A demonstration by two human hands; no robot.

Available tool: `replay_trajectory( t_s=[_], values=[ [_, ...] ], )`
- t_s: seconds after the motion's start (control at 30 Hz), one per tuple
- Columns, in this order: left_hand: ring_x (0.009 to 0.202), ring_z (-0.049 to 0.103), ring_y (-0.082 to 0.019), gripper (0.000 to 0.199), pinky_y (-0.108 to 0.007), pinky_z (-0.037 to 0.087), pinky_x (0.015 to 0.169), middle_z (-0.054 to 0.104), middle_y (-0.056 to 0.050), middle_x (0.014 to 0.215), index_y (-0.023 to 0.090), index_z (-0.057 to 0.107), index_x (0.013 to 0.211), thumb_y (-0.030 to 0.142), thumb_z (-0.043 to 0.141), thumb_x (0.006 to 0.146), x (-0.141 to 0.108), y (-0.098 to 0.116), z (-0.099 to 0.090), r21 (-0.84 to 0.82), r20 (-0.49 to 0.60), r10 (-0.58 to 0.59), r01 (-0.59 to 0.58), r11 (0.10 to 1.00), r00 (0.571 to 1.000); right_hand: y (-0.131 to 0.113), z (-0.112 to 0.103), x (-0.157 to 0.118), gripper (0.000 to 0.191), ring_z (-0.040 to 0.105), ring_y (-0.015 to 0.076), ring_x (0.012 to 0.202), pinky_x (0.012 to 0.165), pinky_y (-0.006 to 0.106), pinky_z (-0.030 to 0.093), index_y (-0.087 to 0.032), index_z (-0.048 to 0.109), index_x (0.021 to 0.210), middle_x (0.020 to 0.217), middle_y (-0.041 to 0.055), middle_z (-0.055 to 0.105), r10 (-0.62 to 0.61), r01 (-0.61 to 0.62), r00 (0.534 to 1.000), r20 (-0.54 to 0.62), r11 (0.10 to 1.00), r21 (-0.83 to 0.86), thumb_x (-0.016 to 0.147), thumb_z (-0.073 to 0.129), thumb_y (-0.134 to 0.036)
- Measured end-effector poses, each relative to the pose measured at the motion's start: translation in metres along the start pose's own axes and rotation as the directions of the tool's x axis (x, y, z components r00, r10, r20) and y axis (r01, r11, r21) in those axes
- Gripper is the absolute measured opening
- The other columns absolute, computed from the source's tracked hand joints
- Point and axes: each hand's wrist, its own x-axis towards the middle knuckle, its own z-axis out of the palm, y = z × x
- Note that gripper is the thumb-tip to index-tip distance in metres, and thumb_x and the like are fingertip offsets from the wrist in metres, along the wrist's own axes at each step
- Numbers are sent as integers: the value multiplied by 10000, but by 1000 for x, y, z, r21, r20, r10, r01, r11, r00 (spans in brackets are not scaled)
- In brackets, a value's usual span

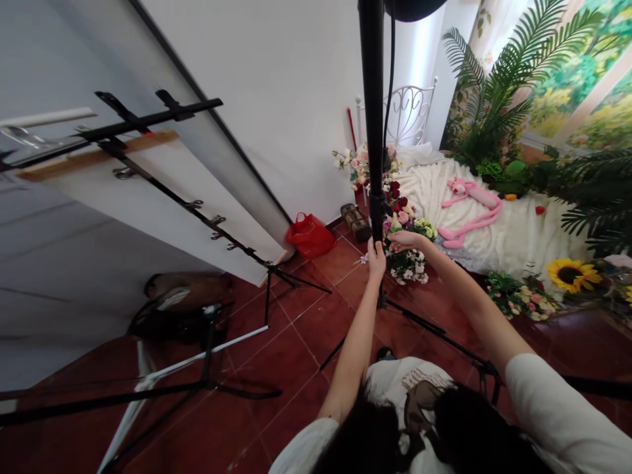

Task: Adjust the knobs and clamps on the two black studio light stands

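In front of me rises a black light stand, its pole upright, with a collar joint partway down. Just below that joint my left hand is wrapped round the pole. My right hand is at the pole's right side at about the same height, its fingers bent together. Whatever those fingertips pinch, if anything, is too small to make out. A cable hangs along the upper pole from a dark lamp housing at the top edge. The stand's legs spread over the tiled floor.
Artificial flowers stand close behind the pole. To the right, a pink plush toy lies on a white blanket beside palm leaves. At left are a clamped white board, stand legs and a red bag.
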Motion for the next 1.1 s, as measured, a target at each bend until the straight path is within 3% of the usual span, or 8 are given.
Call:
replay_trajectory(
  t_s=[0.1,0.23,0.43,0.53,0.73,0.87,1.0,1.1],
  values=[
    [929,610,-200,628,-337,471,921,640,-96,974,194,585,1026,738,310,877,0,1,0,20,-38,14,-13,1000,999,-8,9,11,337,545,137,463,482,245,486,-138,608,853,531,34,602,57,-64,990,-133,997,-50,876,644,-472],
    [1005,601,-224,630,-356,448,960,634,-114,1016,197,570,1034,745,306,871,0,-2,0,19,-28,10,-10,1000,1000,-20,23,20,304,574,186,489,523,310,512,-124,630,726,484,51,552,86,-149,941,-326,973,-175,823,715,-399],
    [893,598,-205,632,-345,473,882,620,-92,912,202,550,936,784,323,841,1,-4,2,-13,-62,59,-60,998,996,-17,25,-1,34,580,153,573,605,292,532,-161,633,765,594,17,604,-16,-7,979,-201,994,-112,764,660,-140],
    [805,583,-183,601,-326,476,820,592,-62,827,208,526,872,771,318,852,1,-3,4,-30,-70,103,-105,994,992,-8,22,-15,260,589,112,662,664,229,511,-188,624,908,738,-17,643,-149,152,965,-217,988,-3,686,617,-52],
    [750,557,-172,578,-314,463,778,572,-47,792,207,525,862,752,333,863,1,-5,3,-18,-75,114,-116,993,991,-45,25,-22,400,622,137,783,701,234,529,-231,550,1078,836,-16,637,-513,584,810,-285,753,303,696,649,-168],
    [767,566,-168,568,-307,463,795,581,-50,806,208,530,862,737,325,876,0,-6,3,-24,-69,113,-115,993,991,-83,23,-51,568,611,208,1085,858,307,553,-251,502,1245,1123,38,640,-752,758,652,-93,646,91,721,722,-260],
    [775,571,-178,593,-314,467,793,592,-58,817,208,537,877,766,335,853,0,-2,4,-40,-71,104,-107,993,992,-94,25,-87,737,563,230,1194,954,362,536,-239,439,1349,1231,66,597,-787,792,610,92,600,-115,704,785,-322],
    [785,575,-192,628,-333,472,807,597,-64,816,211,536,860,803,330,822,1,0,4,-30,-91,91,-94,995,992,-96,39,-90,708,594,219,1131,965,380,538,-236,432,1345,1176,70,618,-830,815,557,31,540,-209,746,767,-407]
  ],
)
